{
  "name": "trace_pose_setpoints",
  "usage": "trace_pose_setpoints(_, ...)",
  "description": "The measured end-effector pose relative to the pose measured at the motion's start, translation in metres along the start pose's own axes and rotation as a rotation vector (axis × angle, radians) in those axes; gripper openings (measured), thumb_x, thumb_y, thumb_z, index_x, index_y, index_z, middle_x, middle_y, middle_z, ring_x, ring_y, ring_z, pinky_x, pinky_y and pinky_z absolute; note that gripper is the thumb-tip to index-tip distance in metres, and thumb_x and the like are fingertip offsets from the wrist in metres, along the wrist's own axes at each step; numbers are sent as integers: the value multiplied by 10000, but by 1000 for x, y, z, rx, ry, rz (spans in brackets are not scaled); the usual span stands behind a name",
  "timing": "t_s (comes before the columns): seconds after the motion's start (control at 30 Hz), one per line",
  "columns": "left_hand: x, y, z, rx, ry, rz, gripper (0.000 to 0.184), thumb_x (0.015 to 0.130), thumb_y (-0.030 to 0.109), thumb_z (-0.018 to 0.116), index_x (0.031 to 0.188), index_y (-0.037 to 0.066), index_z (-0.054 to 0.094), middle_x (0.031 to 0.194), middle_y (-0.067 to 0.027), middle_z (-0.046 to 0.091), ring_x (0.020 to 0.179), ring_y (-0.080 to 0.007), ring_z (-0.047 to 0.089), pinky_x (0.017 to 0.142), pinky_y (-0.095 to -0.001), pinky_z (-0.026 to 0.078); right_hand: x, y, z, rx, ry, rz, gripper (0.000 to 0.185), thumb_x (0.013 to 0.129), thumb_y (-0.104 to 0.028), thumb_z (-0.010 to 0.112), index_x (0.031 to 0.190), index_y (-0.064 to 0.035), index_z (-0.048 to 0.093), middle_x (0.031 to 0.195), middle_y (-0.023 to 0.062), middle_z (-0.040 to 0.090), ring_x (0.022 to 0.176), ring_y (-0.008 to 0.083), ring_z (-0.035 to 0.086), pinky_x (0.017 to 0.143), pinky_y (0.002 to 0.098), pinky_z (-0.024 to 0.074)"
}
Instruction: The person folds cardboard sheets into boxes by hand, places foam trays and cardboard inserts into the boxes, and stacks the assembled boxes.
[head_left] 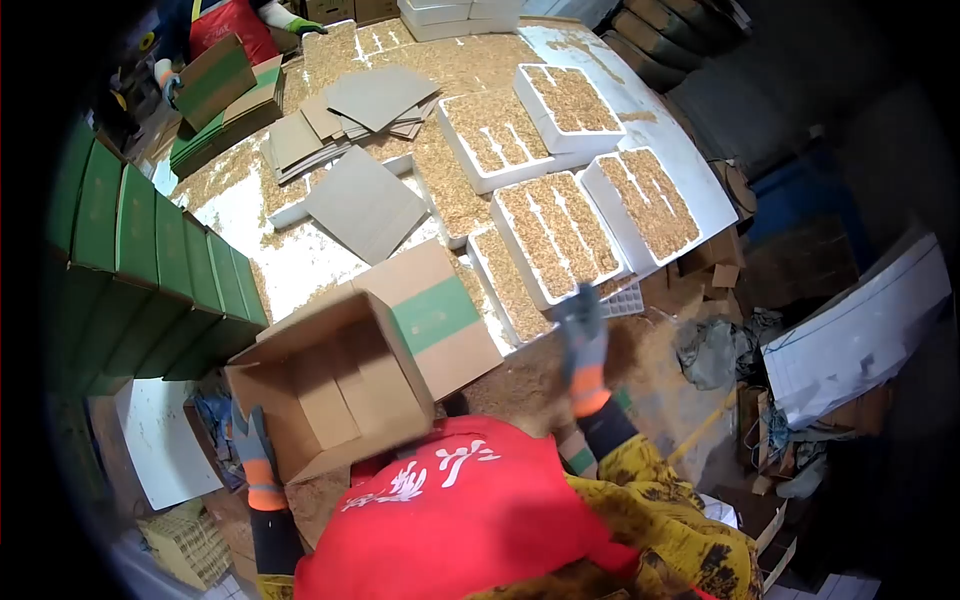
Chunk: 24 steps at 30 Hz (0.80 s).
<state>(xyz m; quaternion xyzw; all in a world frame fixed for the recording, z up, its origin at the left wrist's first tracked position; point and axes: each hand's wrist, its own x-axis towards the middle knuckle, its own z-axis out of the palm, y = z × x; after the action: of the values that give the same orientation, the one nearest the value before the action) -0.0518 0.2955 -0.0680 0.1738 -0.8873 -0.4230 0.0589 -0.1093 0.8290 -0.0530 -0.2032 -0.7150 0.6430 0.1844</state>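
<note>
An empty, open-topped cardboard box point(335, 385) tilts in front of me at the table's near edge. My left hand point(254, 445), in a grey glove with an orange cuff, grips its left wall. My right hand point(583, 340), gloved alike and blurred, is raised with its fingers stretched out, by the near corner of a white foam tray point(556, 240) filled with brown shavings. Whether it touches the tray I cannot tell. Beside that tray stand another filled tray point(645, 208) and a lower one point(508, 285). A flattened carton point(437, 318) with a green stripe lies behind the box.
Green-topped cartons point(150, 240) line the left side. Grey cardboard sheets point(367, 205) lie on the shavings-covered table point(225, 215). More filled trays point(490, 140) stand farther back. Across the table, a co-worker's gloved hand point(170, 85) is at a carton point(215, 82). Plastic scraps point(715, 352) lie at right.
</note>
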Motion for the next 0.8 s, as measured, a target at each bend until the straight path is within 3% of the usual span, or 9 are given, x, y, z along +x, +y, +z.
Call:
trace_pose_setpoints(0.03, -5, -14, 0, 143, 56, -3, 448, 894, 121, 554, 1301, -29, 441, 1242, -142, 539, 1074, -236, 505, 902, -334, 412, 22, 7, -15, 263, 257, 166, 580, 874, -203, 600, 1367, 2, 373, 1241, 82, 518, 1034, 181, 522, 882, 347, 443)
trace_pose_setpoints(0.07, -17, 20, 7, -176, 115, -95, 418, 885, 112, 548, 1265, -37, 460, 1211, -149, 547, 1051, -254, 510, 905, -342, 393, 51, 42, -40, 442, 264, 399, 596, 873, -319, 627, 1323, 21, 435, 1162, 79, 569, 1035, 170, 532, 874, 355, 435)
trace_pose_setpoints(0.17, -24, 17, 26, -83, 223, -56, 451, 880, 106, 543, 1292, -46, 442, 1238, -159, 535, 1067, -263, 506, 936, -344, 381, 102, 64, -29, -420, 264, 480, 591, 871, -371, 636, 1288, 17, 478, 1122, 78, 596, 1034, 175, 541, 895, 353, 425)
trace_pose_setpoints(0.2, -21, 9, 34, -159, 307, -5, 449, 864, 179, 582, 1222, -78, 497, 1160, -183, 579, 1006, -266, 535, 897, -354, 417, 96, 59, -16, 102, 236, 235, 646, 848, -337, 680, 1322, 28, 436, 1205, 83, 559, 1073, 205, 525, 917, 336, 411)
trace_pose_setpoints(0.33, -4, 26, 35, -35, 188, -72, 483, 845, 70, 575, 1294, -59, 452, 1242, -167, 547, 1073, -234, 528, 924, -331, 423, 96, 25, 21, 466, 407, 86, 903, 797, -163, 741, 1463, -7, 152, 1421, 98, 343, 1248, 213, 383, 1017, 314, 331)
trace_pose_setpoints(0.47, 31, 19, 40, -163, 62, 24, 579, 826, -4, 468, 1392, -26, 345, 1343, -181, 477, 1214, -253, 463, 1026, -328, 346, 95, 13, 47, 591, 528, 56, 937, 778, -78, 719, 1489, -105, 109, 1414, 102, 347, 1252, 230, 390, 1033, 342, 339)
trace_pose_setpoints(0.6, 39, 45, 35, -260, -33, -1, 598, 809, -32, 432, 1399, -27, 332, 1360, -187, 463, 1235, -251, 452, 1044, -319, 329, 79, -5, 7, 809, 234, 76, 827, 756, 37, 677, 1450, -72, 241, 1310, 109, 480, 1133, 246, 510, 965, 363, 428)
trace_pose_setpoints(0.7, 46, 26, 42, -176, -23, 56, 606, 807, -23, 424, 1404, -28, 319, 1375, -203, 446, 1266, -269, 433, 1056, -318, 318, 41, -59, -12, 810, -168, 214, 575, 868, -108, 570, 1391, -44, 340, 1290, 129, 500, 1144, 252, 534, 986, 372, 435)
trace_pose_setpoints(0.8, 49, 48, 46, -110, -27, 105, 598, 815, 41, 473, 1393, -28, 337, 1357, -231, 453, 1278, -322, 420, 1057, -334, 320, 17, -68, -11, 488, -425, 21, 501, 876, -123, 547, 1345, -17, 405, 1305, 146, 496, 1155, 267, 533, 992, 378, 437)
